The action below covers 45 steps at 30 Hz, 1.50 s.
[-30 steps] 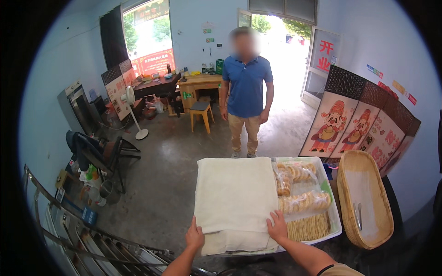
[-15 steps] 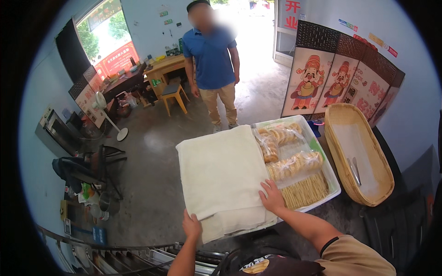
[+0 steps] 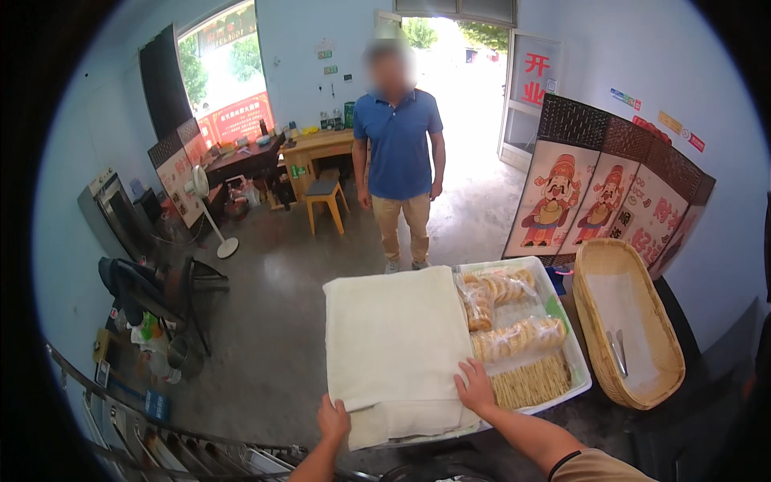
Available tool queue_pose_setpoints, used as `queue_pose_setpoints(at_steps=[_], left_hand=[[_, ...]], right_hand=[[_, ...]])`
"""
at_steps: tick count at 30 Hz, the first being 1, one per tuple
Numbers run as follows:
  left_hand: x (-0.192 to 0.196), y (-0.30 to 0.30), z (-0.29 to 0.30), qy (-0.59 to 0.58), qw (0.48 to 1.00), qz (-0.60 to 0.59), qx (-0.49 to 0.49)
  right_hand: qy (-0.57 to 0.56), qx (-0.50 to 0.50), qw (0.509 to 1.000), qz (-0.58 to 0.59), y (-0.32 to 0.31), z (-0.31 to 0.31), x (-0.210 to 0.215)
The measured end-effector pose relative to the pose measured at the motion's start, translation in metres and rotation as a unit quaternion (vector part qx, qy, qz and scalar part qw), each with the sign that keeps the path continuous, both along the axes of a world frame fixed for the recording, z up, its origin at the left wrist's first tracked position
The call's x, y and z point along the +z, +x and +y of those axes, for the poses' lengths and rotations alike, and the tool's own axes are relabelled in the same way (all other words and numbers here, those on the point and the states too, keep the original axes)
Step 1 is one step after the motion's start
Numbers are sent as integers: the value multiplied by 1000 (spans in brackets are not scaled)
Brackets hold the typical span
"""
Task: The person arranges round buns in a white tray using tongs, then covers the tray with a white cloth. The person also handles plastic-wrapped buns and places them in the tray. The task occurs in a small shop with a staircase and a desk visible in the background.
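Observation:
A cream-white cloth (image 3: 397, 337) covers the left part of a white tray (image 3: 580, 373), with another fold of cloth showing below its near edge. My left hand (image 3: 332, 419) grips the cloth at its near left corner, fingers closed around the edge. Along the cloth's right side lies my right hand (image 3: 475, 386), its fingers apart over the border. On the uncovered part of the tray are clear bags of round pastries (image 3: 519, 340). More bagged pastries (image 3: 479, 305) sit farther back. A mat of thin straw-coloured sticks (image 3: 530, 382) lies nearest my right forearm.
Right of the tray stands a long woven basket (image 3: 590, 337) with metal tongs (image 3: 617, 353) inside. Behind it is a folding screen (image 3: 554, 197). Across the tray a person in a blue shirt (image 3: 398, 149) faces me. A fan (image 3: 201, 193) and a stool (image 3: 325, 197) stand farther off.
My view has tilted upward, so the tray, basket and person sit lower in the picture. Both hands keep their places on the cloth, which looks unchanged.

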<state>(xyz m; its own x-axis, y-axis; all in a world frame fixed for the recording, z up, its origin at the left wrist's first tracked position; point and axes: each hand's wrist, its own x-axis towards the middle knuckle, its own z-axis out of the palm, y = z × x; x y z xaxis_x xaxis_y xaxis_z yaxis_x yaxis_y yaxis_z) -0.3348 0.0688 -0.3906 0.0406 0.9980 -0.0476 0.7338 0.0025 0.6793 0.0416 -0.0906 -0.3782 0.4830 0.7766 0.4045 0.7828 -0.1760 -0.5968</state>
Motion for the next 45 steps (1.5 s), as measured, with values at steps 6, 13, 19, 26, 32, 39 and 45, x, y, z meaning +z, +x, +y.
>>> queue_pose_setpoints(at_steps=[6, 13, 19, 26, 32, 39, 45], left_hand=[[-16, -10, 10, 14, 999, 32, 6], [-18, -7, 11, -42, 998, -33, 31], [-17, -13, 17, -44, 999, 18, 24], [-20, -8, 16, -53, 998, -3, 29], [-32, -14, 20, -33, 998, 11, 44], [-28, -12, 18, -56, 998, 7, 37], [-21, -13, 17, -56, 998, 15, 27]], right_hand=[[-30, -9, 1000, 5, -2, 4, 4], [-26, -4, 999, 41, 1, -4, 1], [-42, -17, 997, 59, -1, 2, 7], [-23, -31, 999, 27, -1, 0, 1], [-29, -28, 999, 28, -4, 2, 3], [-26, -34, 998, 45, -1, 1, 1], [-33, -38, 998, 29, -2, 2, -1]])
